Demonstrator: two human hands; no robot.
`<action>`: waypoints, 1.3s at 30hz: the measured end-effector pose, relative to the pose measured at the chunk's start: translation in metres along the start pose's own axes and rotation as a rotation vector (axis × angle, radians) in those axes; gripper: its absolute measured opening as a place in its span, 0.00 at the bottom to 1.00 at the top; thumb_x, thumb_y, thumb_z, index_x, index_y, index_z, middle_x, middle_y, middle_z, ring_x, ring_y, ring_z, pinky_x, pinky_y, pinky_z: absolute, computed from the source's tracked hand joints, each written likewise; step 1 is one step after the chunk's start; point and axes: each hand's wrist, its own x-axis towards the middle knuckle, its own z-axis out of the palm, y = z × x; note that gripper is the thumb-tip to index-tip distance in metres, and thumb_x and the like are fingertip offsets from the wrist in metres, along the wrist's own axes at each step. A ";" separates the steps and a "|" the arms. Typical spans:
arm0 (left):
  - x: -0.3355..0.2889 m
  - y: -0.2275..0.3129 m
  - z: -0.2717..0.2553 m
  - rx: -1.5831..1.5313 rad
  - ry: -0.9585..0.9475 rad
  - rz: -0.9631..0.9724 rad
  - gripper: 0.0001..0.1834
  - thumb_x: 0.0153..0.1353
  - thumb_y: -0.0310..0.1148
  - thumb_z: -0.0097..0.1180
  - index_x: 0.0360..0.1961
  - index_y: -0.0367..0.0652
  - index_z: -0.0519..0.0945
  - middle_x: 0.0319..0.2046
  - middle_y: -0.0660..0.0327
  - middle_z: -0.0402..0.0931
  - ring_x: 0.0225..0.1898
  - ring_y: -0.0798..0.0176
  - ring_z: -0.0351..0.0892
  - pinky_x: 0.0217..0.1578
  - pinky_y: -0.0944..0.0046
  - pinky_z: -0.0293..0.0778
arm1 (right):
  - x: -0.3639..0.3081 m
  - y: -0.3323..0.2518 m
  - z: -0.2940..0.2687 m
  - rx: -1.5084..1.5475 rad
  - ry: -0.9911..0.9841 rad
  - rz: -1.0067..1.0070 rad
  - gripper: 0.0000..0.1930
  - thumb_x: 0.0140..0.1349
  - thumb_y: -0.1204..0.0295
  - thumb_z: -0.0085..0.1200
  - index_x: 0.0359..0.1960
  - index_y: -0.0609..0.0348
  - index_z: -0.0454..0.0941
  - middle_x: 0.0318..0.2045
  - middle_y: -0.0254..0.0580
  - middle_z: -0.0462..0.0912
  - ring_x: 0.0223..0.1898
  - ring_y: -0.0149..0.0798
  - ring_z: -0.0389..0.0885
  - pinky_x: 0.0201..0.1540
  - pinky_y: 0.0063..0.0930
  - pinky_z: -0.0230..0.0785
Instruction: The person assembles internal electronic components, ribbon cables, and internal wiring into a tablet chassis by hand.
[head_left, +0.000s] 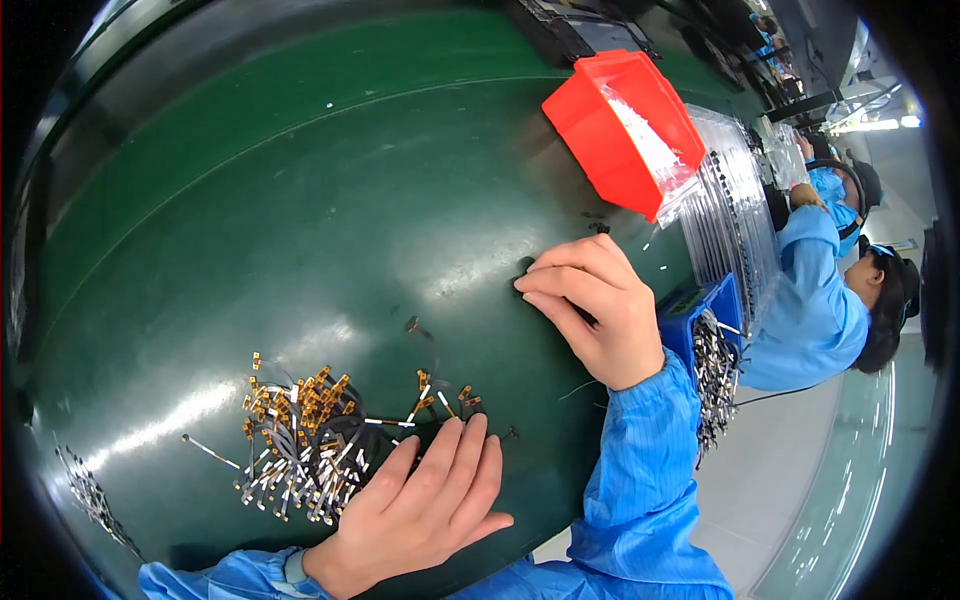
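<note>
My left hand (420, 510) lies palm down on the green table with its fingers stretched out. Its fingertips are beside a few loose flex cables (425, 395) with gold-brown ends. Just left of it is a heap of small flex cables (305, 435), dark, with gold-brown connectors and white tags. My right hand (600, 315) is closed in a pinch low over the table, thumb and fingers together. Something small and dark shows at those fingertips, too little of it to name. Small black bits (598, 226) lie just beyond this hand.
A red bin (590, 130) with clear plastic bags stands at the far right. Stacked clear trays (735, 200) and a blue bin (680, 318) of cables sit along the right edge. Another bundle (95, 500) lies far left. Co-workers in blue (810, 310) sit to the right.
</note>
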 end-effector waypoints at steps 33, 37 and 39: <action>-0.001 0.001 0.007 -0.152 0.051 -0.019 0.26 0.60 0.56 0.49 0.45 0.44 0.78 0.53 0.59 0.76 0.53 0.61 0.72 0.52 0.62 0.66 | -0.013 -0.026 0.012 0.100 -0.164 -0.318 0.14 0.41 0.74 0.59 0.34 0.56 0.82 0.36 0.35 0.80 0.41 0.38 0.79 0.35 0.28 0.71; -0.001 0.002 0.008 -0.164 0.043 -0.019 0.26 0.60 0.56 0.50 0.45 0.43 0.78 0.53 0.58 0.76 0.53 0.60 0.72 0.51 0.62 0.67 | -0.014 -0.026 0.011 0.045 -0.178 -0.351 0.14 0.42 0.73 0.59 0.35 0.56 0.82 0.36 0.35 0.80 0.41 0.37 0.79 0.33 0.27 0.70; -0.001 0.001 0.008 -0.163 0.042 -0.021 0.26 0.60 0.56 0.50 0.45 0.43 0.79 0.53 0.58 0.76 0.53 0.60 0.72 0.51 0.62 0.67 | -0.015 -0.028 0.010 0.038 -0.178 -0.359 0.15 0.42 0.72 0.59 0.36 0.57 0.82 0.37 0.36 0.80 0.41 0.37 0.79 0.34 0.27 0.69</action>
